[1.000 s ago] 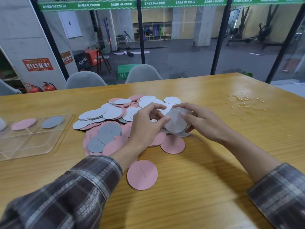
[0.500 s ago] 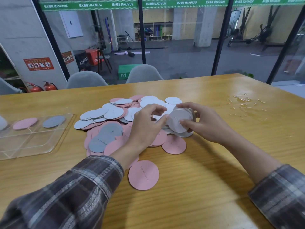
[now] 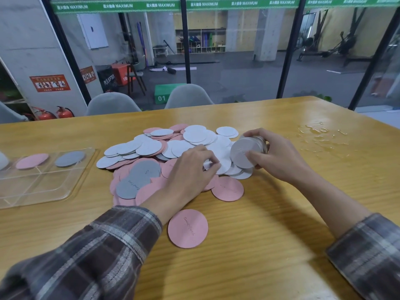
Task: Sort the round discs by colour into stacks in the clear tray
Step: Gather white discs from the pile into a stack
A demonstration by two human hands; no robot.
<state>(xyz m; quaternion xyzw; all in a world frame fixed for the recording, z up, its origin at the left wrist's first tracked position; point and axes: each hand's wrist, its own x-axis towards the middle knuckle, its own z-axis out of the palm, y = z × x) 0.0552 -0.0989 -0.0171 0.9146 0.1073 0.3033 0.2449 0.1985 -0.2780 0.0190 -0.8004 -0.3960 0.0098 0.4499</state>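
Discs [image 3: 194,135] look thin, light, probably bendy; best pinched at the rim. Right hand [image 3: 279,156] grips a white stack [image 3: 242,152] edgewise; left hand [image 3: 188,169] pinches a disc [image 3: 220,168] in the pile [image 3: 140,176].

Pile of discs [image 3: 151,148] sits mid-table [image 3: 270,245], with the tray [image 3: 32,187] off to its left and two discs [image 3: 69,158] side by side in the tray's far part. A lone disc [image 3: 187,228] lies in front of the pile, nearer me. The right hand [image 3: 279,161] holds a stack [image 3: 244,152] at the pile's right edge. Two chairs [image 3: 188,96] stand behind the table.
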